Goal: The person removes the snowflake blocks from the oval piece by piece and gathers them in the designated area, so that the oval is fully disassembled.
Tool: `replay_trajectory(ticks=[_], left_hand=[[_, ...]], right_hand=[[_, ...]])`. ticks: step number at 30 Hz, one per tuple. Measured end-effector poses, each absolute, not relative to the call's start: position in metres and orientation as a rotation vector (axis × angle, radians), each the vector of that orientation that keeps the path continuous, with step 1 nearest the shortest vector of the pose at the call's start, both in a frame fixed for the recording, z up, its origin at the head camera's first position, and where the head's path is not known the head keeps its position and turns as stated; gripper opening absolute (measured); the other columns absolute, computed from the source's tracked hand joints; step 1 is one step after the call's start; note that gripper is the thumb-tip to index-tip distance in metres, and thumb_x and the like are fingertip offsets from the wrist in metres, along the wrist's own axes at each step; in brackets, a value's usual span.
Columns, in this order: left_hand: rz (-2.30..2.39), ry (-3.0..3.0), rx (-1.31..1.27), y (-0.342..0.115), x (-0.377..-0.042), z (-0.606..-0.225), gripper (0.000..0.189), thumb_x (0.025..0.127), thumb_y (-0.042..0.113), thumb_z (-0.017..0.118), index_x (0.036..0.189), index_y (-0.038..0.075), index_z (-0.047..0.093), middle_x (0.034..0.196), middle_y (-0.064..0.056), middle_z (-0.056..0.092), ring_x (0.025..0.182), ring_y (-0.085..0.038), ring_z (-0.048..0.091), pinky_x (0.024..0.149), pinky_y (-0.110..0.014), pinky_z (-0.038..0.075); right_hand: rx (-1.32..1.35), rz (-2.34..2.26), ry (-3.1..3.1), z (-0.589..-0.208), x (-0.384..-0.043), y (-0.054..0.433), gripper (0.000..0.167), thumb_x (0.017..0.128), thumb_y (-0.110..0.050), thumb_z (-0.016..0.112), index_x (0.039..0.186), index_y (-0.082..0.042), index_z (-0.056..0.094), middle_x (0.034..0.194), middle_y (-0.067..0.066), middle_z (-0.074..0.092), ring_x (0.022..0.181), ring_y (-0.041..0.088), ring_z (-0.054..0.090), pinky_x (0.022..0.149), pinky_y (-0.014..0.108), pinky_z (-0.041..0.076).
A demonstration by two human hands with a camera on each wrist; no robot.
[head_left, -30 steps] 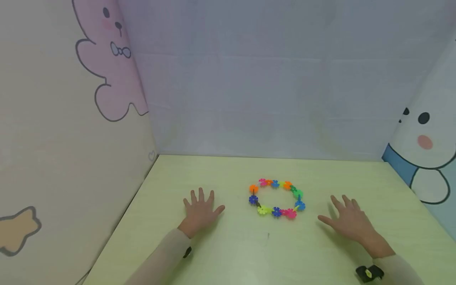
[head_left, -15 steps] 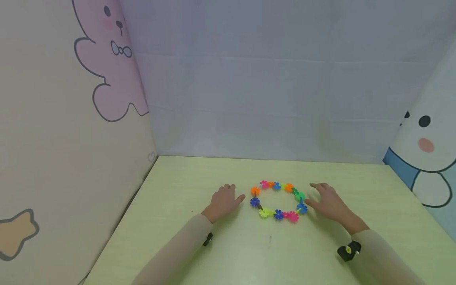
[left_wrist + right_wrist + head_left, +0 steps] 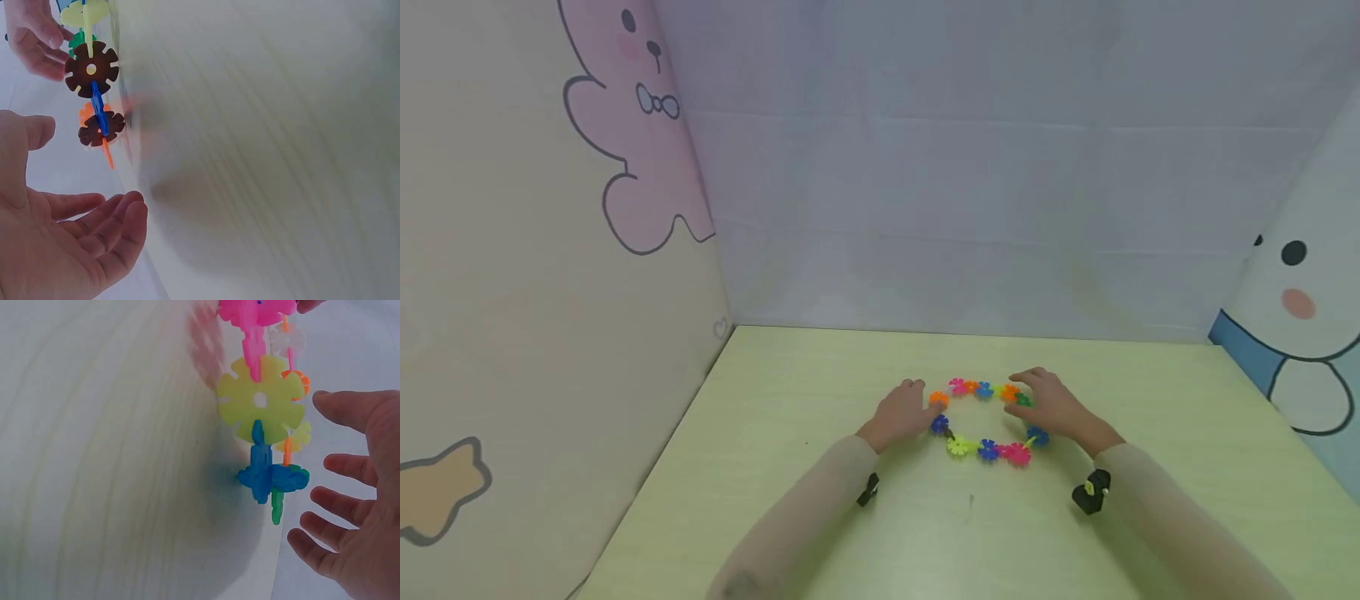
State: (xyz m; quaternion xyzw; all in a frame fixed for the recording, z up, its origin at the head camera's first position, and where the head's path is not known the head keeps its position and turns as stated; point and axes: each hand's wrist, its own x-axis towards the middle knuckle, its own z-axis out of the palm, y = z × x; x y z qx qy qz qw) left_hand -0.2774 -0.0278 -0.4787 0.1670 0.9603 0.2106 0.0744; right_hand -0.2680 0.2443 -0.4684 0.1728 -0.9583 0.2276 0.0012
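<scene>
A ring of linked, notched plastic snowflake discs [image 3: 958,447] in several colours lies on the table. My left hand [image 3: 901,414] is at the ring's left side, its thumb near the orange disc [image 3: 938,399]. In the left wrist view the left fingers bend loosely, with a gap between them and the brown disc [image 3: 92,69]. My right hand [image 3: 1054,408] reaches over the ring's right side and hides part of it. Seen from the right wrist, the spread fingers and thumb stand beside the yellow disc [image 3: 237,406] and the blue disc [image 3: 261,475], holding nothing.
The pale wooden table [image 3: 775,375] meets a light curtain [image 3: 895,208] at the back. A wall [image 3: 550,350] with cartoon drawings borders its left side. Another cartoon panel [image 3: 1315,333] stands at the right. Dark bands [image 3: 1092,492] show at the wrists.
Both hands have moved inward to the ring, the left hand rightwards and the right hand leftwards. Their spread fingers have drawn closer together. The ring stays about where it was.
</scene>
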Motion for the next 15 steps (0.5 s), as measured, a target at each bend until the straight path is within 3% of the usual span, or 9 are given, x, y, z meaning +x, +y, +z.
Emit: replay_trajectory(ticks=[15], left_hand=[[0.692, 2.869, 0.507, -0.005, -0.284, -0.481, 0.056, 0.094, 0.036, 0.053, 0.134, -0.003, 0.046, 0.13, -0.016, 0.05, 0.115, -0.028, 0.051, 0.098, -0.038, 0.04]], right_hand=[[0.551, 0.74, -3.152, -0.473, -0.291, 0.221, 0.055, 0.086, -0.025, 0.069, 0.132, 0.0, 0.051, 0.129, 0.024, 0.046, 0.117, 0.041, 0.044, 0.097, 0.056, 0.036]])
